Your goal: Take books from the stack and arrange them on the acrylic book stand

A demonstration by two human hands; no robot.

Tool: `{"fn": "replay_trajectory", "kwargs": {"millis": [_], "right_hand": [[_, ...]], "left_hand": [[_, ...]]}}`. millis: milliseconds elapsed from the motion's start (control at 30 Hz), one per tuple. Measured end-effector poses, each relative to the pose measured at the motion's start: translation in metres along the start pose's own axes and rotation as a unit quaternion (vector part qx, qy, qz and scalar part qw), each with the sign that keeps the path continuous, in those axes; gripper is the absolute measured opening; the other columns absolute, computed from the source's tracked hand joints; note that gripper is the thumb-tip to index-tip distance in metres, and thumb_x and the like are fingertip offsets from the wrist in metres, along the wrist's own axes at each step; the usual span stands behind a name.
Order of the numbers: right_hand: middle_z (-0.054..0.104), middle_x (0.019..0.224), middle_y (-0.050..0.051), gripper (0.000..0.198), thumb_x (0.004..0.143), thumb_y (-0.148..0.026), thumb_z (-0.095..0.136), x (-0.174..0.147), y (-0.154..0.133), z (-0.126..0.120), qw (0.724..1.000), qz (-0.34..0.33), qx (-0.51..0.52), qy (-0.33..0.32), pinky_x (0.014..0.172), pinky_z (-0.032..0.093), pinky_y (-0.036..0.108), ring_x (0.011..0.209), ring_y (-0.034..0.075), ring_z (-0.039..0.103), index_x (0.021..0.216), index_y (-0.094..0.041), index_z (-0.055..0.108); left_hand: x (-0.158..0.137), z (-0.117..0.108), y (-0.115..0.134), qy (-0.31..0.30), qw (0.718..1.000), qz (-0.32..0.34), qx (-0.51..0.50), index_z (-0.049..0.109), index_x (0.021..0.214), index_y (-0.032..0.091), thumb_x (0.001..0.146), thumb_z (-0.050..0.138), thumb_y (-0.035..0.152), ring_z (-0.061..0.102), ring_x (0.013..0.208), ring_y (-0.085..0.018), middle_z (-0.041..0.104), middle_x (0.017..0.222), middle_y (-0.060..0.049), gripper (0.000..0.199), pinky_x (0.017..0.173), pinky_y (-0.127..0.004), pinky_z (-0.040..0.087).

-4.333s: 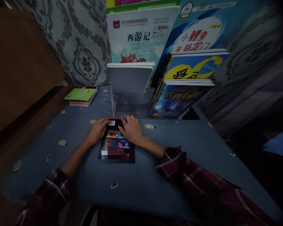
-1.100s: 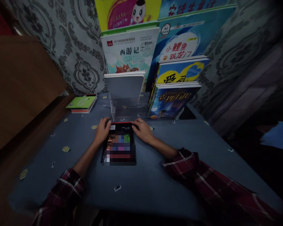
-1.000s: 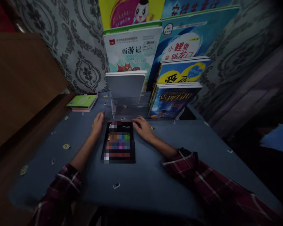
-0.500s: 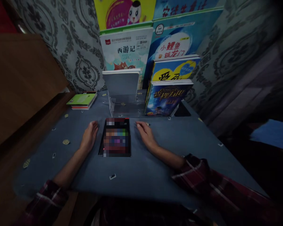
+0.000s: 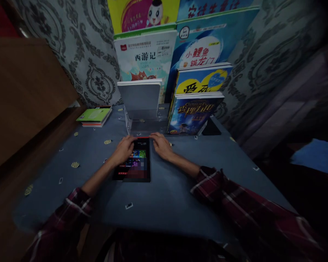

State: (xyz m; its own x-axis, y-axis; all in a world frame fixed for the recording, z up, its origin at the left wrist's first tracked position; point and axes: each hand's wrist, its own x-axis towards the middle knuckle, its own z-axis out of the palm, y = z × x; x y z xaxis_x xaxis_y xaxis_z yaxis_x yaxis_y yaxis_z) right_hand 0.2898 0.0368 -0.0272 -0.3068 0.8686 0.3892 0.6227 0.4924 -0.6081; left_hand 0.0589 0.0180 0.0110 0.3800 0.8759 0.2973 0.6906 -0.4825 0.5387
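A dark book point(image 5: 135, 173) with a small colourful cover picture lies flat on the table, its red-edged top facing away from me. My left hand point(image 5: 124, 149) rests over the book's upper left corner, fingers reaching along the top edge and hiding part of the cover. At the upper right corner is my right hand point(image 5: 161, 145), fingertips at the edge and thumb apart from the fingers. Both hands look open, with fingers extended; neither visibly lifts the book.
Just beyond the book stands a clear display rack point(image 5: 128, 125) holding a grey-backed book point(image 5: 139, 97). A dark blue book point(image 5: 190, 114) stands right of it, with several picture books behind. A small book stack point(image 5: 94, 115) lies at the back left of the grey-blue tablecloth point(image 5: 180, 203).
Both hands have moved inward and slightly forward, from either side of the book to its top corners. The book stays flat in nearly the same place.
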Motion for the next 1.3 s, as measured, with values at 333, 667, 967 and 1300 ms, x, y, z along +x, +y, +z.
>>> {"fn": "replay_trajectory", "kwargs": {"millis": [333,667,967,1300], "right_hand": [[0.065,0.127,0.012,0.053,0.088,-0.001,0.043,-0.002,0.007,0.004,0.999,-0.030,-0.034,-0.023,0.105,0.047,0.046,0.119,0.027,0.055,0.127,-0.022,0.072],[0.065,0.126,0.014,0.045,0.091,-0.007,0.045,-0.004,0.002,0.004,0.994,-0.045,-0.091,-0.038,0.106,0.045,0.047,0.117,0.030,0.055,0.127,-0.018,0.071],[0.064,0.127,0.014,0.043,0.092,-0.008,0.042,-0.004,0.001,0.006,0.992,-0.038,-0.107,-0.045,0.106,0.044,0.049,0.117,0.031,0.053,0.125,-0.014,0.070],[0.063,0.129,0.014,0.040,0.098,-0.014,0.041,-0.006,0.002,0.006,0.995,-0.038,-0.080,-0.048,0.108,0.043,0.053,0.120,0.033,0.051,0.128,-0.017,0.068]], "left_hand": [[0.011,0.031,0.013,-0.045,0.987,0.077,0.134,0.063,0.135,0.019,0.099,0.045,0.022,0.056,0.115,-0.030,0.061,0.128,-0.014,0.041,0.106,-0.051,0.046],[-0.005,0.027,0.014,-0.074,0.988,0.125,0.060,0.068,0.129,0.024,0.097,0.048,0.018,0.054,0.127,-0.029,0.059,0.133,-0.012,0.038,0.111,-0.053,0.044],[-0.029,0.015,0.035,-0.147,0.985,0.090,0.015,0.068,0.130,0.027,0.095,0.058,0.026,0.046,0.140,-0.032,0.058,0.142,-0.009,0.037,0.121,-0.058,0.029],[-0.060,0.010,0.044,-0.203,0.976,0.083,-0.003,0.055,0.144,0.029,0.088,0.068,0.059,0.028,0.155,-0.034,0.044,0.161,-0.009,0.064,0.127,-0.059,0.010]]}}
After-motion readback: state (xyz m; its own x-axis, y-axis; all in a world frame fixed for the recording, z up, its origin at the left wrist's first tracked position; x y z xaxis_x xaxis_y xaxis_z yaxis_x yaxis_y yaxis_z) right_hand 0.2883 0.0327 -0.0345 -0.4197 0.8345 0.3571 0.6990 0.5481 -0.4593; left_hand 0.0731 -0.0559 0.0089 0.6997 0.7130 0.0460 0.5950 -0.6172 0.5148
